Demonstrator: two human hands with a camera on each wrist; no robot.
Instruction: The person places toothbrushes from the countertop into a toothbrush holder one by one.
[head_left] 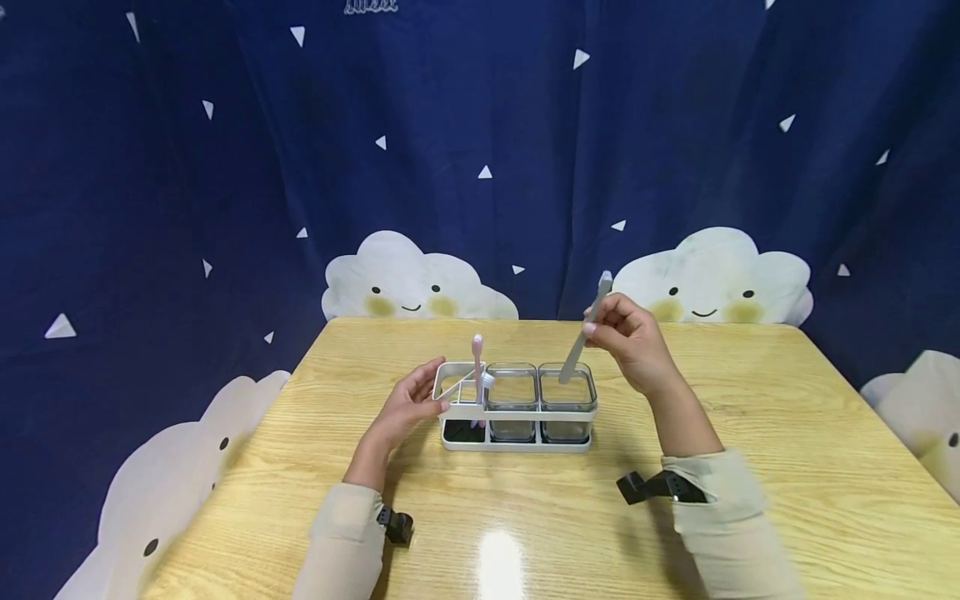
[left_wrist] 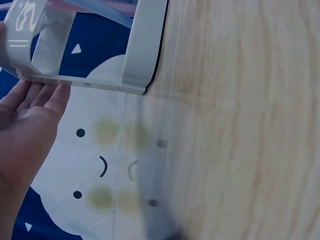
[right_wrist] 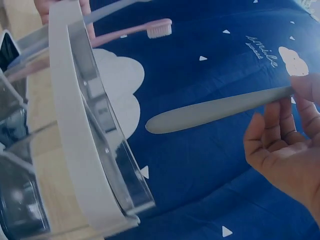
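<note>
Between right thumb and fingers, my right hand (head_left: 633, 346) pinches a grey toothbrush (head_left: 574, 353), tilted with its head up. The handle's rounded lower end (right_wrist: 170, 120) hangs over the right clear cup (head_left: 567, 407), apart from it in the right wrist view. My left hand (head_left: 405, 408) grips the left end of a white toothbrush rack (head_left: 540, 415), thumb at the front and fingers (left_wrist: 59, 100) against the end. A second clear cup (head_left: 512, 402) sits in the rack's middle. In its left section stand a pink toothbrush (head_left: 477, 358) and a pale toothbrush (head_left: 488, 380).
The rack stands on a light wooden table (head_left: 450, 517). Behind the table hangs a dark blue curtain (head_left: 465, 100) with white triangles and smiling clouds. Each wrist wears a small black camera, one at the left sleeve (head_left: 337, 533).
</note>
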